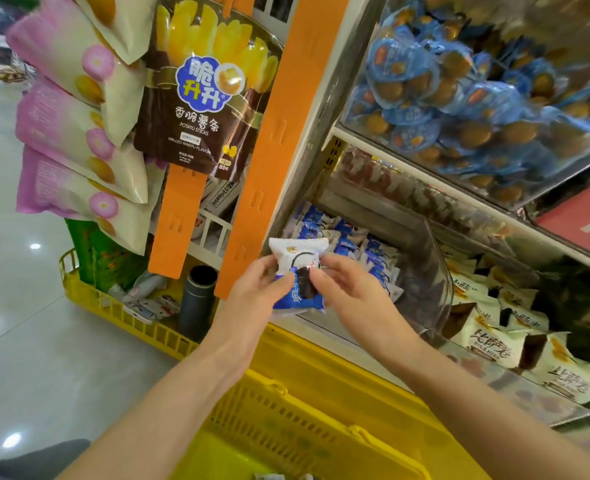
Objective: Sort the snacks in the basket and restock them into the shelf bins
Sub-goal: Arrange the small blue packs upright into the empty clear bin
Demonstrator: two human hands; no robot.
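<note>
I have one white-and-blue snack packet (298,271) pinched between both hands. The left hand (262,282) grips its left edge and the right hand (349,285) its right edge, thumbs on the front. It is just in front of the clear bin (432,271), at that bin's near-left corner, and not yet inside. The packets already lying in the bin (362,254) look like the same blue-and-white kind, so I judge the sorting for this piece done and only the drop left. The yellow basket (286,407) sits below and in front of the bin, under my forearms. I see only a sliver of its inside at the bottom edge, perhaps a couple of wrappers, so I cannot say how much stock remains. Right of the bin, a neighbouring compartment holds beige packets (494,327). Above and to the right of it, another holds round blue packs (459,91). Both look well filled. Left of the bin, a second yellow basket (113,306) stands on the floor with assorted items. My read is that I am mid-task, with more trips likely.
</note>
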